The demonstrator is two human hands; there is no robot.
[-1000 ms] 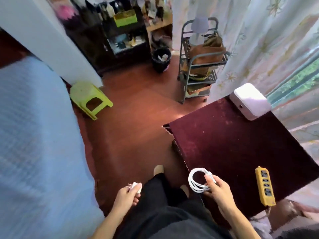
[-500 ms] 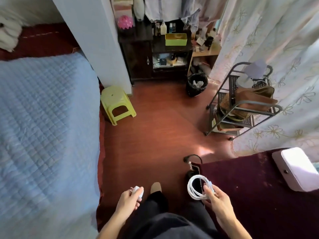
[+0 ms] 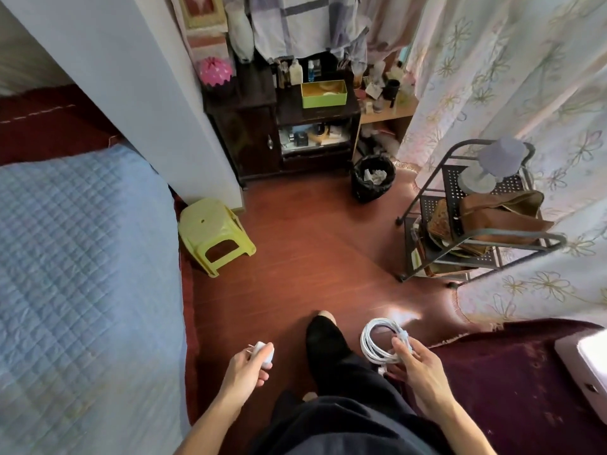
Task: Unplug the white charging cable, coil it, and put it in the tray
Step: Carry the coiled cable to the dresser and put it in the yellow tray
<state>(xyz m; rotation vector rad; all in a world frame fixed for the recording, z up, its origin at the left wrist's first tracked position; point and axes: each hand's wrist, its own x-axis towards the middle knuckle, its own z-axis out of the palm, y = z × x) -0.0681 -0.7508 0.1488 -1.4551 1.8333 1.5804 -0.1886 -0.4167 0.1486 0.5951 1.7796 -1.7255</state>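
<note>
The white charging cable [image 3: 377,343] is wound into a small coil and hangs from my right hand [image 3: 415,367], which pinches it at the lower right of the view, above the floor. My left hand [image 3: 248,364] is closed around a white charger plug [image 3: 264,353], its prongs pointing up and left. A green open tray [image 3: 323,99] stands on the dark cabinet at the far end of the room. My dark-trousered legs and one foot show between my hands.
A blue quilted bed [image 3: 82,274] fills the left. A green plastic stool [image 3: 213,234] stands by the white wall. A black waste bin [image 3: 372,178] and a metal shelf cart [image 3: 476,224] stand ahead right. A dark red table [image 3: 509,389] with a white box [image 3: 588,366] is at right.
My view has swung left and up, away from the red table and the yellow power strip, toward the cabinet. Both hands keep their hold on the plug and the coil.
</note>
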